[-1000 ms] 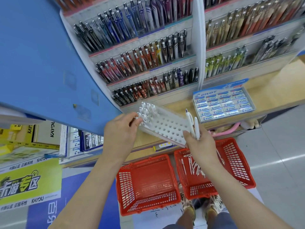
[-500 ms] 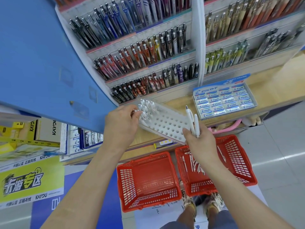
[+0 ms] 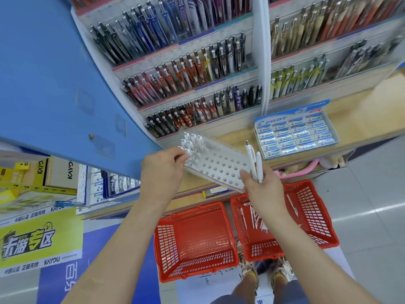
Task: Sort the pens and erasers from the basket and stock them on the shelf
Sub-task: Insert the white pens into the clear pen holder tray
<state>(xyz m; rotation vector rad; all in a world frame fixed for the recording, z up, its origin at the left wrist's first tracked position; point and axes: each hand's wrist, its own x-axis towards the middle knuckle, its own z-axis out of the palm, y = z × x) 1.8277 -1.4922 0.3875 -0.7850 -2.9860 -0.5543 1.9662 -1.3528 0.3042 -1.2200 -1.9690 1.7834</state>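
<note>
left hand (image 3: 163, 172) pinches a white pen (image 3: 187, 152) at the perforated rack (image 3: 219, 166), left end. right hand (image 3: 266, 191) fingers curl round two white pens (image 3: 255, 163).

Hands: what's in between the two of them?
In the head view, a white pen rack with mostly empty holes stretches from the left hand to the right hand gripping white pens.

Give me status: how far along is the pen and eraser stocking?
Done: the eraser box on the shelf looks full, the left basket looks empty, and several white pens stand in the far corner of the rack.
In hand: the left hand pinches a pen at the rack; the right hand grips two more pens.
Left: most rack holes are open and loose pens lie in the right basket.
</note>
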